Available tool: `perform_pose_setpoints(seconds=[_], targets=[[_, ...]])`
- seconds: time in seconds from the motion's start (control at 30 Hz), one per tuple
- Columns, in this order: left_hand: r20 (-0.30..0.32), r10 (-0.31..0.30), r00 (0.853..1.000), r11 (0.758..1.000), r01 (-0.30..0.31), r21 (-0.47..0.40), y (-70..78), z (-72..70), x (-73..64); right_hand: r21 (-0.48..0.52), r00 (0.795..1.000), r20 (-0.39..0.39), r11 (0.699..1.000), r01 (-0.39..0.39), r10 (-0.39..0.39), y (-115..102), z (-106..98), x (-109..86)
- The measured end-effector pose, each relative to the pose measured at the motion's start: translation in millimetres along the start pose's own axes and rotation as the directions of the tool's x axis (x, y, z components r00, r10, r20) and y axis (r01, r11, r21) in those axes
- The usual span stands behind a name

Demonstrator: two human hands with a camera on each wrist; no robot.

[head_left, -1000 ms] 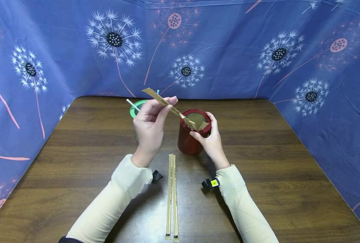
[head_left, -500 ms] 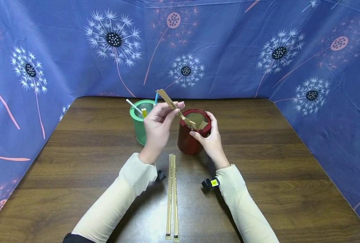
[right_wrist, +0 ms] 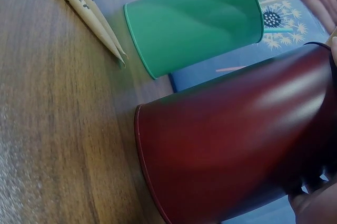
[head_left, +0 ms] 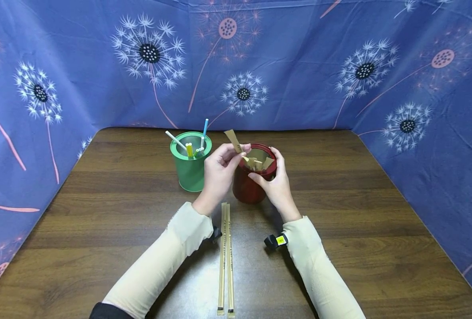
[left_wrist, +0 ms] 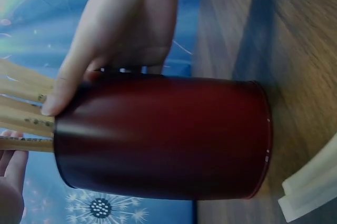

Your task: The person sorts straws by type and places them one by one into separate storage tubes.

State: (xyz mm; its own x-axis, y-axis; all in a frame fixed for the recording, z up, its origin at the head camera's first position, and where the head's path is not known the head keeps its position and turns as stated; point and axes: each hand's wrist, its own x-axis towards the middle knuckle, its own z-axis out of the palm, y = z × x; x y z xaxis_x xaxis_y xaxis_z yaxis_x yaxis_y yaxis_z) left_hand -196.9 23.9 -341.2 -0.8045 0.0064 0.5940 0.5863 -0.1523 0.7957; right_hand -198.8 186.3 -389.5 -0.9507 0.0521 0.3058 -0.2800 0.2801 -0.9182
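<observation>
In the head view my left hand (head_left: 217,175) pinches a slim brown paper-wrapped stick (head_left: 233,139) between thumb and fingers at the near left rim of the red can (head_left: 247,188). Its upper end tilts up to the left, while its lower end is down in the can's mouth. Dark print marks the wrapped stick (left_wrist: 26,143) in the left wrist view. My right hand (head_left: 277,186) grips the red can's upper right side, thumb at the front rim and fingers behind. Several similar wrapped sticks (head_left: 267,163) lean inside.
A green can (head_left: 191,176) with white, blue and yellow straws stands left of the red can. Two more long paper-wrapped sticks (head_left: 226,261) lie side by side on the wooden table (head_left: 359,212), toward the front. A blue patterned cloth (head_left: 292,66) hangs behind.
My left hand has moved right and down, lowering the wrapped stick further into the red can and turning it more upright. The green can is uncovered. My right hand stays put.
</observation>
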Motion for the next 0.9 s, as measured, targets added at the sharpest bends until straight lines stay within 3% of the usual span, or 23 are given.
perform_pose_setpoints(seconds=[0.13, 0.33, 0.6, 0.9], targets=[[0.032, -0.055, 0.998, 0.997, 0.053, 0.061, -4.8, 0.6, -0.8, 0.002, 1.0, -0.001, 1.0, -0.002, 0.002, 0.5, 0.2, -0.1], [0.056, -0.084, 0.995, 0.986, 0.075, 0.147, -10.7, 0.3, -0.5, 0.015, 1.0, 0.0, 1.0, 0.005, -0.005, 1.1, 0.6, -0.2], [0.065, -0.047, 0.997, 0.974, 0.031, 0.225, -11.0, 1.2, -0.6, 0.003, 1.0, -0.001, 1.0, 0.004, -0.004, -1.3, 0.4, -0.5], [0.072, -0.045, 0.996, 0.969, 0.027, 0.244, -9.6, 1.0, -3.9, 0.002, 1.0, 0.01, 1.0, -0.005, 0.005, -1.0, -1.0, -0.2]])
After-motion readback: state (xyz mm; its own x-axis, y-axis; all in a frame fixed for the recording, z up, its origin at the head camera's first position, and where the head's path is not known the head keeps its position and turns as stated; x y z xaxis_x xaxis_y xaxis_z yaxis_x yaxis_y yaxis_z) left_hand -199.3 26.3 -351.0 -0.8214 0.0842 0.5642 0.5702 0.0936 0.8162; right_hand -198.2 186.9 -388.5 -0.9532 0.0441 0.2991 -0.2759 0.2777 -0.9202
